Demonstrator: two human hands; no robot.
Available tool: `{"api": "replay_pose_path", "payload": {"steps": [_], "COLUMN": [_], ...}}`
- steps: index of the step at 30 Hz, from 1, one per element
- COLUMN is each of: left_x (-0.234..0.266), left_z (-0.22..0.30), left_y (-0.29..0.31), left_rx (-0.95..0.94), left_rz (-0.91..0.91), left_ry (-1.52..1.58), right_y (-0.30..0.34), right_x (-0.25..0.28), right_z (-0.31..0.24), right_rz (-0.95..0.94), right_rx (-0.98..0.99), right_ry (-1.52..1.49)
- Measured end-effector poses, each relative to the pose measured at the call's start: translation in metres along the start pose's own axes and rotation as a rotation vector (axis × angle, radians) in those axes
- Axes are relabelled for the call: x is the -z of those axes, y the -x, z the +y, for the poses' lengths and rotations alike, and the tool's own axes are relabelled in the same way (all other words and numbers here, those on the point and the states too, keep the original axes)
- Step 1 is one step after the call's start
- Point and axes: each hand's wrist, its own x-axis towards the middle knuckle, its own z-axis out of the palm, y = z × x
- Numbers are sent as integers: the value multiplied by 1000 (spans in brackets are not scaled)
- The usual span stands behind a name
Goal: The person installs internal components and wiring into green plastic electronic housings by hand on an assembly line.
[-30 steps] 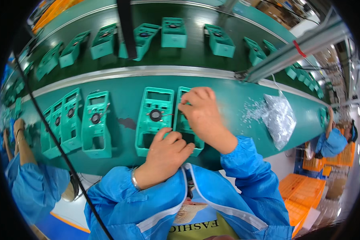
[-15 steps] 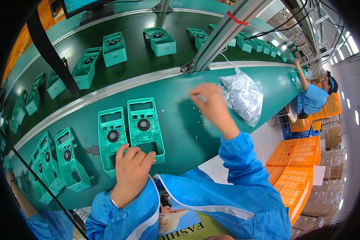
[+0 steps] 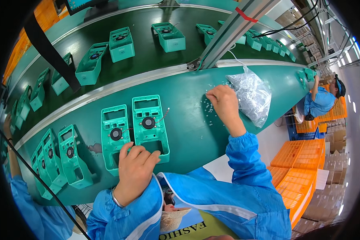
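Observation:
Two green plastic housings, each with a round black speaker, lie side by side on the bench: a left housing (image 3: 116, 120) and a right housing (image 3: 148, 114), with thin wires at the speakers. Across their near ends rests my left hand (image 3: 136, 166), its bent fingers apart. My right hand (image 3: 227, 105) is pinched above the bench beside a clear plastic bag (image 3: 252, 96). Anything between those fingertips is too small or hidden to name. Tiny whitish pieces (image 3: 209, 106) are scattered under and left of this hand.
Several more housings (image 3: 72, 154) stand at the left. A conveyor belt (image 3: 142, 56) carrying housings runs along the far side, behind a metal post (image 3: 232, 36). Orange crates (image 3: 296, 156) are stacked at the right. A co-worker (image 3: 322, 102) sits far right; another person's arm (image 3: 14, 156) shows at left.
My right hand has come down closer to the scattered pieces beside the bag, fingers pinched. The left hand keeps its place on the housings. The whole view has shifted slightly.

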Motion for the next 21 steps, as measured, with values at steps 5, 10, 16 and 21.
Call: {"api": "replay_pose_path", "payload": {"steps": [5, 10, 16, 21], "left_x": [2, -2, -8, -8], "left_z": [1, 2, 8, 9], "left_y": [1, -2, -9, -13], "left_rx": [-11, 4, -103, -106], "left_rz": [12, 44, 14, 10], "left_ry": [-9, 14, 7, -1], "right_y": [-2, -5, -11, -12], "right_x": [-1, 6, 23, 20], "right_z": [-6, -14, -74, -89], "right_rz": [15, 39, -168, -263], "right_rx": [76, 107, 35, 70], "right_ry": [170, 165, -478, -570]}}
